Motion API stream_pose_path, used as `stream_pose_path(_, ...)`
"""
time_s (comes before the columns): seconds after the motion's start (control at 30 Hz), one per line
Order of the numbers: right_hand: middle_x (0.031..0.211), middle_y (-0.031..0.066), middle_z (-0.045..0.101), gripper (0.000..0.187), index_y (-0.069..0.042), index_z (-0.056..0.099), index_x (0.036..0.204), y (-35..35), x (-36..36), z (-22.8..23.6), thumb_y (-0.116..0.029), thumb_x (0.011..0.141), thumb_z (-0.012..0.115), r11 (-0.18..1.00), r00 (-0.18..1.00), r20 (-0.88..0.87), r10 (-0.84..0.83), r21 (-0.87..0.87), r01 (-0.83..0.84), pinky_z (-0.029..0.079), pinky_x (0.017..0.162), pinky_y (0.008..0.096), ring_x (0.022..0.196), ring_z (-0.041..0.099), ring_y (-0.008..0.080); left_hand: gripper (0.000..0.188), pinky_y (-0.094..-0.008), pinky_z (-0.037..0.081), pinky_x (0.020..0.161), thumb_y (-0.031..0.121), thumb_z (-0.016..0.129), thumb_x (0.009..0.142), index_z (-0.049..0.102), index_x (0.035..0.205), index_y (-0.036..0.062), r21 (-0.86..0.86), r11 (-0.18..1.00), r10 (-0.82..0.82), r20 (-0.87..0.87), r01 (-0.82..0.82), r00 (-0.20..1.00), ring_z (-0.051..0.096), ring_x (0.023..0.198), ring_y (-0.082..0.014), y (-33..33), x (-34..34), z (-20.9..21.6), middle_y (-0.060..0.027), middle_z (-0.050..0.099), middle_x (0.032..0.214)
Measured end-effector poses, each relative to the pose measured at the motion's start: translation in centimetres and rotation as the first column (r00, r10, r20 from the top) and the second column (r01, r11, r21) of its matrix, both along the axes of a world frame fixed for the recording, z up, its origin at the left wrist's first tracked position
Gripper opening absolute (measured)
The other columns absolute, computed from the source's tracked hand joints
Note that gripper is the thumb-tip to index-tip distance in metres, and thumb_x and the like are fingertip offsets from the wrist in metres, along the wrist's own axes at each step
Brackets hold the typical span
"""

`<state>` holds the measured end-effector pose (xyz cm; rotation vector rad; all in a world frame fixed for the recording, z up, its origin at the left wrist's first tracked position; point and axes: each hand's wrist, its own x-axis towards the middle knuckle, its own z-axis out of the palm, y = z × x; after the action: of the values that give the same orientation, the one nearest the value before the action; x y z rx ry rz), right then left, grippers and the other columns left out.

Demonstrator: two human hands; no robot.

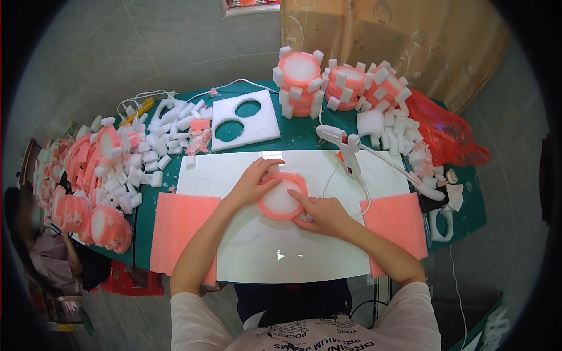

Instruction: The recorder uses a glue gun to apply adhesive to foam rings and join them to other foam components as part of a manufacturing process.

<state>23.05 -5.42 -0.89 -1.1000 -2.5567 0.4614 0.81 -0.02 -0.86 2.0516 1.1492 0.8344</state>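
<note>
A round foam piece, a pink foam ring (264,208) around a white foam disc (278,200), lies on a glossy white board (252,251). My left hand (255,182) grips the ring's upper left, the thumb lying on the rim and the fingers curled over the far side. At the lower right, my right hand (323,215) holds the ring, its index finger reaching over the rim onto the disc. A small whitish foam block (305,217) shows by the right fingers; part of it is hidden. Beyond my right hand, a white hot glue gun (345,146) stands with its cord trailing over the board.
Pink foam sheets (181,234) (395,225) lie under the board's sides. White foam blocks (167,131) and pink rings (85,164) pile up at left. Behind are a white foam sheet with two holes (257,111), stacked foam rounds (301,88) and a red bag (439,128). A person (52,257) sits far left.
</note>
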Motion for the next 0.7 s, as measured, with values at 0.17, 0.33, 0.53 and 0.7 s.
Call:
stream_pose_path(0.17,0.069,0.0089,0.057,0.062,-0.012,0.038,0.130,0.00,-0.01,-0.02,-0.035,0.078,0.061,1.000,1.000,0.010,-0.002,-0.003,0.002,0.043,0.046,0.0375,0.056,0.059,0.0273,0.038,-0.0309,0.042,0.069,0.018,0.061,0.079,0.053,0.116,0.0134,-0.001,1.000,0.002,0.004,-0.002,1.000,0.048,0.074,-0.0218,-0.01,0.02,-0.06,-0.0096,0.049,0.086)
stream_pose_path(0.33,0.069,0.0090,0.057,0.062,-0.012,0.038,0.130,0.00,-0.14,0.46,-0.033,0.077,0.061,0.999,1.000,0.010,-0.005,-0.046,0.006,0.043,0.046,0.0380,0.056,0.058,0.0275,0.038,-0.0274,0.040,0.064,0.015,0.062,0.078,0.055,0.115,0.0113,0.038,0.999,0.014,0.012,-0.014,1.000,0.046,0.070,-0.0171,0.04,-0.11,-0.33,-0.0068,0.050,0.086)
stream_pose_path(0.53,0.069,0.0092,0.057,0.062,-0.011,0.038,0.130,0.02,-0.02,0.43,-0.031,0.077,0.061,0.999,1.000,0.019,-0.014,-0.047,0.015,0.043,0.047,0.0381,0.057,0.058,0.0277,0.037,-0.0310,0.042,0.071,0.017,0.060,0.080,0.053,0.116,0.0128,-0.027,1.000,0.004,-0.002,-0.004,1.000,0.048,0.077,-0.0214,0.01,0.03,-0.09,-0.0092,0.048,0.088)
stream_pose_path(0.7,0.068,0.0082,0.058,0.062,-0.011,0.039,0.130,0.01,-0.17,0.43,-0.028,0.075,0.062,0.999,1.000,0.023,-0.014,-0.036,0.015,0.043,0.047,0.0368,0.056,0.058,0.0263,0.037,-0.0311,0.042,0.072,0.017,0.060,0.080,0.053,0.116,0.0131,-0.030,1.000,0.008,0.007,-0.008,1.000,0.048,0.078,-0.0219,-0.07,-0.06,0.01,-0.0093,0.048,0.088)
